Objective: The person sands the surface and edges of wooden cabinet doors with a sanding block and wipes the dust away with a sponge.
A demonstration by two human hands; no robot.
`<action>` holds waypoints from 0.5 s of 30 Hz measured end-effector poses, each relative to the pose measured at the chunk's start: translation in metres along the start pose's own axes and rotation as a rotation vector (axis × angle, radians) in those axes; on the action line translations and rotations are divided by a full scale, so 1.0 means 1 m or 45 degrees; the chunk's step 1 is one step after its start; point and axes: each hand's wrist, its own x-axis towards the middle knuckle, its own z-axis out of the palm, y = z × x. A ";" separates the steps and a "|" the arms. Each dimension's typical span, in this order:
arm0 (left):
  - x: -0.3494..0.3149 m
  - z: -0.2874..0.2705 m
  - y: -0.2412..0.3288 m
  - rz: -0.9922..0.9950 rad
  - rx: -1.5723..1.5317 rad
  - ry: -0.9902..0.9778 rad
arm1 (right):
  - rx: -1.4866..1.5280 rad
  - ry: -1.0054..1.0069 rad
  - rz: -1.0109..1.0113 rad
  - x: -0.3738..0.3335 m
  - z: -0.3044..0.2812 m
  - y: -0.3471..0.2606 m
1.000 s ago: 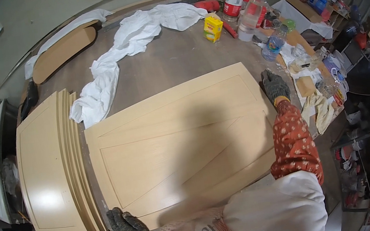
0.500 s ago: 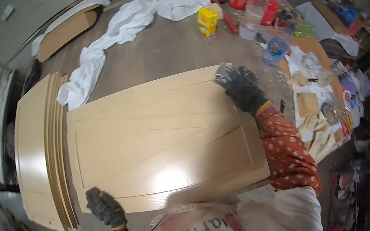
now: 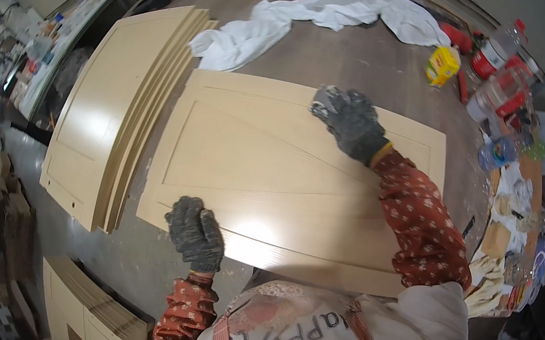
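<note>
A pale wood-grain cabinet door panel (image 3: 257, 165) with a framed border and fine diagonal lines lies flat on the table before me. My right hand (image 3: 351, 121), in a dark knitted glove with whitish, dusty fingers, presses down near the panel's far long edge. Beneath its fingertips is a small grey pad (image 3: 324, 98), mostly covered, perhaps a sanding block. My left hand (image 3: 195, 233), gloved alike, lies at the near long edge toward the panel's left end, its fingers laid on the surface and nothing visible in them.
Left of the panel stands a stack of similar panels (image 3: 120, 102). Another pile of panels (image 3: 94, 329) sits lower left. A crumpled white cloth (image 3: 345, 3) stretches along the back. A yellow box (image 3: 442, 65), plastic bottles (image 3: 497, 49) and cluttered rags (image 3: 497, 240) are at the right.
My view has swung left, so the panel looks turned. The right hand has shifted along the far edge, away from the panel's right corner. My left hand stays by the near edge.
</note>
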 end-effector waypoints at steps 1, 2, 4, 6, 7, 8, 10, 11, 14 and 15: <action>-0.002 0.000 -0.002 0.022 -0.003 -0.004 | 0.056 -0.029 0.032 0.022 0.001 -0.016; 0.001 0.000 0.000 0.028 -0.045 0.026 | 0.108 -0.062 0.066 0.043 0.005 -0.029; 0.002 -0.006 -0.002 0.074 -0.040 -0.011 | 0.121 0.056 -0.002 0.079 0.024 -0.045; 0.001 -0.010 -0.005 0.078 -0.035 -0.070 | 0.192 0.133 0.057 0.111 0.031 -0.064; 0.000 -0.011 -0.007 0.102 -0.034 -0.129 | 0.189 0.119 0.050 0.120 0.030 -0.071; -0.002 -0.013 -0.010 0.077 -0.033 -0.137 | 0.228 0.008 0.104 0.133 0.019 -0.080; 0.000 -0.018 -0.017 0.205 -0.082 -0.208 | 0.258 -0.122 0.175 0.137 0.013 -0.079; 0.004 -0.020 -0.024 0.289 -0.095 -0.241 | 0.260 -0.004 0.092 0.127 0.016 -0.068; 0.020 -0.034 -0.062 0.408 -0.054 -0.389 | 0.283 0.108 0.010 0.072 -0.003 -0.040; 0.025 -0.034 -0.076 0.304 -0.066 -0.358 | 0.239 0.166 0.064 0.043 -0.011 -0.029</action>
